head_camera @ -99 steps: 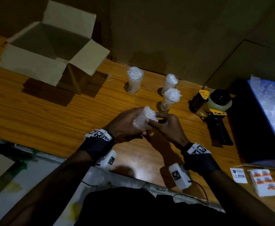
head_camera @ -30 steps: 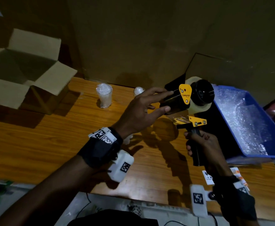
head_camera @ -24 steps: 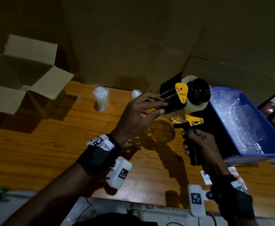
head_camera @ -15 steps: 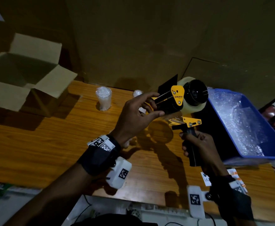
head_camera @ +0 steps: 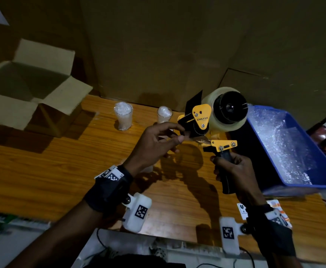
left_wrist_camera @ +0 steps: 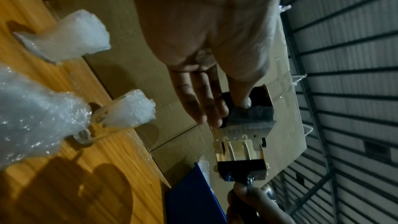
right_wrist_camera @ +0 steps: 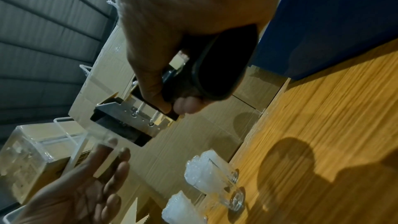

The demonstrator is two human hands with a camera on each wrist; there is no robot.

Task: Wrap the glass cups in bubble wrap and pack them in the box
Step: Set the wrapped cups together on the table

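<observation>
- My right hand (head_camera: pixel 233 169) has its grip wrapped round the handle of the tape dispenser (head_camera: pixel 214 120), held above the tabletop (head_camera: pixel 42 171).
- My left hand (head_camera: pixel 154 146) pinches at the dispenser's front roller, probably at the tape end.
- Glass cups (head_camera: pixel 123 116) stuffed with bubble wrap stand behind; none looks packed yet.
- The cardboard box (head_camera: pixel 22 89) sits open at far left and looks empty.
- The blue bin (head_camera: pixel 293 151) at right holds bubble wrap.

- I see black wrist bands (head_camera: pixel 110 187) on both my forearms.
- Each carries a checkered marker strip (head_camera: pixel 110 174).
- White camera pods (head_camera: pixel 138 211) with square codes hang beneath.
</observation>
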